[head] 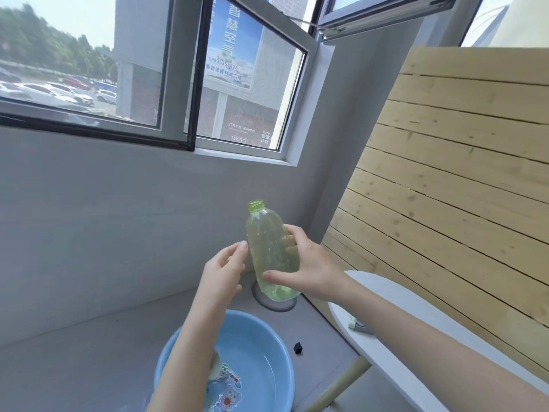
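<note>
Bottle: the green see-through bottle (271,251) is hanging in the air, capless, over a round drain ring (274,306) in the floor, just beyond the far rim of the blue basin (285,352).
Long axis: it is standing near upright, with the open mouth leaning a little up and to the left and the base pointing down at the ring.
Right hand: the right hand (312,263) is gripping the bottle from its right side. The thumb is lying across the lower front, and the fingers (294,230) are curling round the back and showing through the plastic.
Left hand: the left hand (222,272) is hovering just beside the bottle's left wall, holding nothing. Its fingers are loosely curved, with one tip at or nearly touching the plastic; I cannot tell which.
Nearer hand: the right is already carrying the load, and the left is sitting level with mid-body, below the mouth.
Judgement: whatever comes next is probably turning on the left hand rising to the neck or closing on the body.
Poses: both forearms are reaching forward, the left one crossing over the basin.
Around: a white table (401,316) is standing to the right, before a wooden slat wall (460,173).
</note>
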A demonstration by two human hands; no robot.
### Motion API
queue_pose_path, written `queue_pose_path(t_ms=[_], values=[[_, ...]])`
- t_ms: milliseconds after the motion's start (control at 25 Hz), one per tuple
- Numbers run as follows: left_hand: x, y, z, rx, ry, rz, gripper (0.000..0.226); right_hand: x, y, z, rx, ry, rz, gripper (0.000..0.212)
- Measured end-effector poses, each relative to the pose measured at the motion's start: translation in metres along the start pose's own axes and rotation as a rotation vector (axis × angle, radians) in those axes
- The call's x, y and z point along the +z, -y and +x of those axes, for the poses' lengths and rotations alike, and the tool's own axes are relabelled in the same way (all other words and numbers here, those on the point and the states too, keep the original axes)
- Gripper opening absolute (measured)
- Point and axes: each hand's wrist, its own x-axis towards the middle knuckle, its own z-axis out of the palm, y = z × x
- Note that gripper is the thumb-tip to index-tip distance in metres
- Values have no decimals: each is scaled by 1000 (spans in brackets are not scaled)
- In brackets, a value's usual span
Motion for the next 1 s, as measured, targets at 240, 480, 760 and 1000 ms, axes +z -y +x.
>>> queue_pose_path(t_ms=[240,480,760,1000], values=[[-58,60,31,-70,-153,209,7,45,-53,30,136,60,234,82],[-91,158,66,-249,-274,338,18,127,-133,55,306,158,333,81],[-107,264,104,-364,-317,561,35,221,-229,60,550,284,385,77],[-119,338,104,-320,-277,1030,61,282,-267,53,718,421,382,87]])
